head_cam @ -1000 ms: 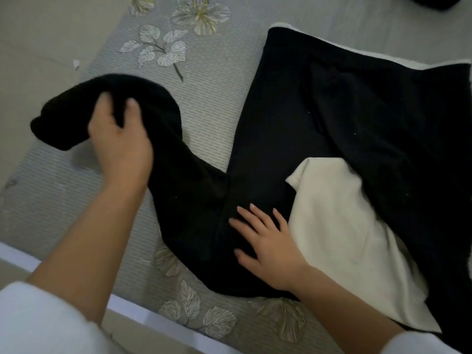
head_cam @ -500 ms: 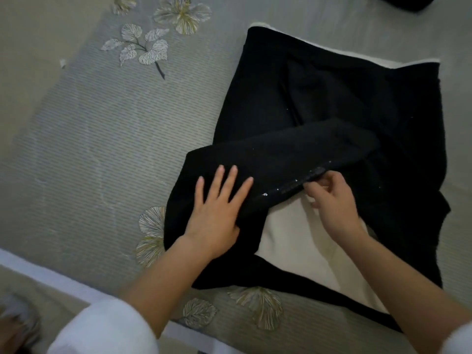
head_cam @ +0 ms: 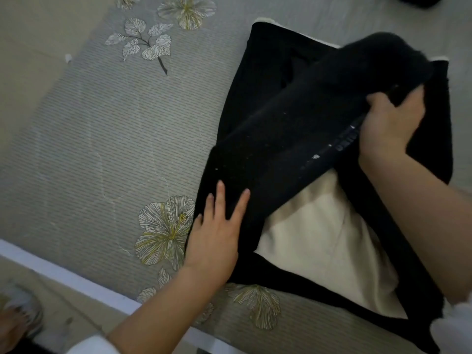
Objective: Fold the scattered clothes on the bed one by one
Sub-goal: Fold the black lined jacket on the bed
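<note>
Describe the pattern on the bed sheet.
The bed sheet is grey, finely striped, with printed flowers; head view.

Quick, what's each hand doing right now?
Left hand: open, fingers flat, pressing the black garment.
Right hand: closed, gripping the garment's sleeve.

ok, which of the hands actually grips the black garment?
The right hand, fingers curled round the folded sleeve; the left hand lies flat, fingers straight.
</note>
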Available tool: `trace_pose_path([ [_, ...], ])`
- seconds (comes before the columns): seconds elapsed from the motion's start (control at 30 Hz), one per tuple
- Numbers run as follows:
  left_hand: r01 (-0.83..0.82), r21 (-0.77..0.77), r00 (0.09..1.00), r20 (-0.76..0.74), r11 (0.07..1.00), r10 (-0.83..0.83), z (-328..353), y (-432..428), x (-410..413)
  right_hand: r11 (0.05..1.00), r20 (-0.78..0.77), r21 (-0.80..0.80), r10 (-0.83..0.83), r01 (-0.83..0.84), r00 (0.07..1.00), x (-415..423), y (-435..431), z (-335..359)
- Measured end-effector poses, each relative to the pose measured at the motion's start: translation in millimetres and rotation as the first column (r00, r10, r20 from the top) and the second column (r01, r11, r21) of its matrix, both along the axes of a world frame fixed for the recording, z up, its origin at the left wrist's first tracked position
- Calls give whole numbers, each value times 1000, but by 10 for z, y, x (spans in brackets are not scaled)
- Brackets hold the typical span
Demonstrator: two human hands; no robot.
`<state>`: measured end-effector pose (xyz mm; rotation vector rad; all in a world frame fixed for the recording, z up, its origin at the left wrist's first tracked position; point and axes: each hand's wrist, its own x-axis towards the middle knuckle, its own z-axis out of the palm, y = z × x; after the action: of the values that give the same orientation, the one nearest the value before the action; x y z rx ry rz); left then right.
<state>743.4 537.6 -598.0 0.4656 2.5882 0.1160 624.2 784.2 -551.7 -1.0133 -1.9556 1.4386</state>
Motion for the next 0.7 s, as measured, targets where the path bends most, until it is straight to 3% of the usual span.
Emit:
trace_pose_path([
  [0.07,66,-43,997,53,997,-64,-49,71,83,995,114,-96,-13,25,993,118,169,-133],
  [0.17,84,-104,993,91,991,-75,-37,86,147,953,420,-303,128,6,899,320,358,-401],
  [0.23,62,-78,997,50,995,-58,-3,19,133,966,415,-259,128,-18,901,340,435,-468],
  [0.37,94,124,995,9,988,-96,-22,-101,141,989,264,-44,-123,139,957,354,528,-438],
  [0.43,227,110,969,73,968,-236,-9,-62,149,985,345,-55,-135,163,929,430,581,-539],
  [0.5,251,81,946,191,965,-262,-59,-43,139,994,602,90,-102,59,792,526,577,-642],
  [0.57,156,163,966,181,974,-185,-31,-29,61,936,702,301,-88,-182,707,659,455,-610],
  [0.63,57,371,997,29,927,-73,-30,-9,11,787,676,419,63,-453,734,813,285,-584],
  [0.7,117,433,991,-111,894,-76,-95,84,-31,612,749,390,224,-688,623,952,153,-649],
])
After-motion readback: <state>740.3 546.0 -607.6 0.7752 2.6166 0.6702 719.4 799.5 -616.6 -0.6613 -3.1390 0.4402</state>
